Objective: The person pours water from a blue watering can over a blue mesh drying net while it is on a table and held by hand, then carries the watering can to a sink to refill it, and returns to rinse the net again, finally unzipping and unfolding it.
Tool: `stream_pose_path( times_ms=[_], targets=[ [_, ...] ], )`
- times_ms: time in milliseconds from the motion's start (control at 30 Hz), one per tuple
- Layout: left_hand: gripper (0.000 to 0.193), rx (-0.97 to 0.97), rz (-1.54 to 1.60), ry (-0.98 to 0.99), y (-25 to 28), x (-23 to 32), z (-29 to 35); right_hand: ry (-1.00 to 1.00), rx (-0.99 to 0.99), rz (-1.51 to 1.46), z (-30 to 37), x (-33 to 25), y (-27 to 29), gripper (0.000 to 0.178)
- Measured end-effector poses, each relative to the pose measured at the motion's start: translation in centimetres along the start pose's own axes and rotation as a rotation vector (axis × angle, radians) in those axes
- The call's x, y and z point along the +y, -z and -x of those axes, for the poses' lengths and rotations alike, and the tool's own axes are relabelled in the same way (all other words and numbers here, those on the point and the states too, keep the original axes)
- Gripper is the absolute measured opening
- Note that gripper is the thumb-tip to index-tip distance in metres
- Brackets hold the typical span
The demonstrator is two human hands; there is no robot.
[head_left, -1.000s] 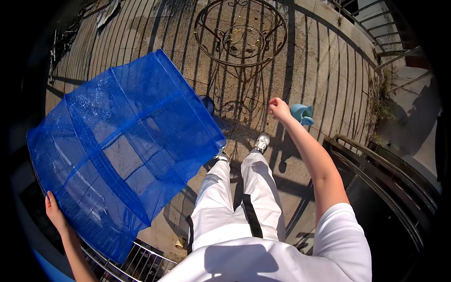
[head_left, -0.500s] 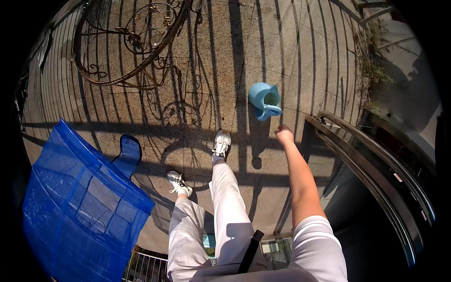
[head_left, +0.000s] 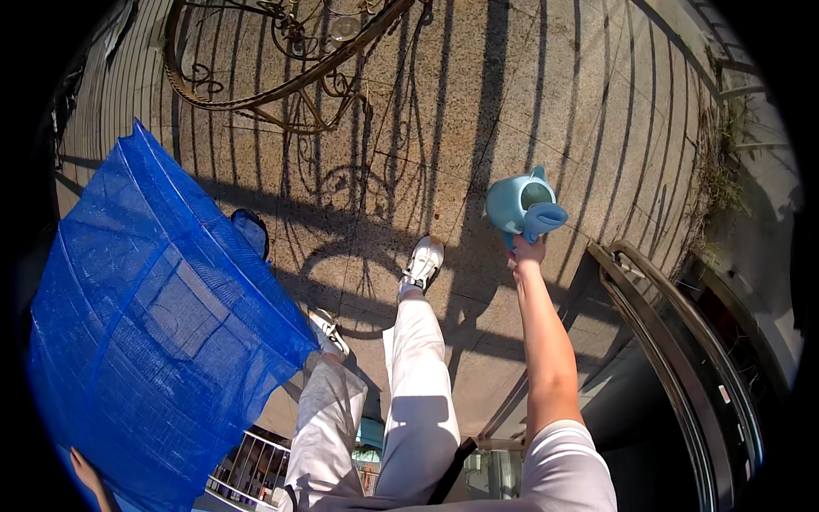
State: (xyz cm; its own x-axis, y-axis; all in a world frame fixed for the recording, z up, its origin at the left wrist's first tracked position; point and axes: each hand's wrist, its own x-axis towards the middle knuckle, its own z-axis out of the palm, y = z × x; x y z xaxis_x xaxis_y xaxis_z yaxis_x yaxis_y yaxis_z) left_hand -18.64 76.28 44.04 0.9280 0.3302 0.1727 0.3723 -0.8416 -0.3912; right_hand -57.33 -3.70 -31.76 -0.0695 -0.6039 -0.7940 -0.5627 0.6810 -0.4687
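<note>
My right hand (head_left: 526,250) is closed around the handle of a light blue pitcher (head_left: 505,205) with a pointed lip and a round open top. Its mouth faces up; whether its base touches the paving is hard to tell. At the lower left rim, my left hand (head_left: 83,468) shows only in part, at the outer edge of a large blue mesh net (head_left: 162,307). The fingers seem closed on that edge, partly hidden behind the mesh. The net spreads over the left side, its pointed corner upward.
A round wrought-iron frame (head_left: 299,81) with scrollwork stands at the far left. Curved metal rails (head_left: 674,341) with dark panels run along the right. Beside the net lies a dark-edged blue piece (head_left: 250,235). My white shoes (head_left: 424,263) stand on sunlit stone paving (head_left: 409,196) striped with shadows.
My right hand has reached the pitcher and taken its handle. The net has shifted upward and covers more of the left side. My left hand has come into view at the lower left.
</note>
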Motion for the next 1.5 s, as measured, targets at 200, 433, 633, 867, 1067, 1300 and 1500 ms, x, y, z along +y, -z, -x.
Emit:
stream_pose_path(
  times_ms=[200, 433, 633, 867, 1067, 1300, 1500],
  targets=[
    [0.036, -0.103, 0.822, 0.047, -7.8, 6.1, 6.8, 0.429, -0.269, 0.478, 21.4, -8.8, 7.2, 0.023],
    [0.032, -0.28, 1.353, 0.122, -8.7, 7.5, 11.1, 0.977, -0.476, 1.226, 46.9, -19.4, 2.1, 0.021],
    [0.025, -0.427, 1.761, 0.013, -7.6, 5.1, 9.5, 1.323, -0.528, 1.514, 67.1, -21.4, -11.4, 0.023],
    [0.026, -0.485, 1.907, -0.026, -13.2, 0.4, 3.4, 1.617, -0.72, 1.62, 95.2, -20.2, -23.0, 0.028],
    [0.022, -0.605, 1.963, 0.23, -11.2, -3.3, -3.9, 1.748, -0.794, 1.739, 111.3, -15.8, -28.4, 0.021],
    [0.025, -0.362, 1.953, 0.173, -13.5, -10.5, -11.4, 1.654, -0.768, 1.864, 114.8, -11.2, -30.5, 0.021],
    [0.023, -0.544, 2.146, 0.023, -17.4, -15.0, -13.2, 1.377, -0.718, 1.863, 111.0, -10.1, -30.9, 0.022]
  ],
)
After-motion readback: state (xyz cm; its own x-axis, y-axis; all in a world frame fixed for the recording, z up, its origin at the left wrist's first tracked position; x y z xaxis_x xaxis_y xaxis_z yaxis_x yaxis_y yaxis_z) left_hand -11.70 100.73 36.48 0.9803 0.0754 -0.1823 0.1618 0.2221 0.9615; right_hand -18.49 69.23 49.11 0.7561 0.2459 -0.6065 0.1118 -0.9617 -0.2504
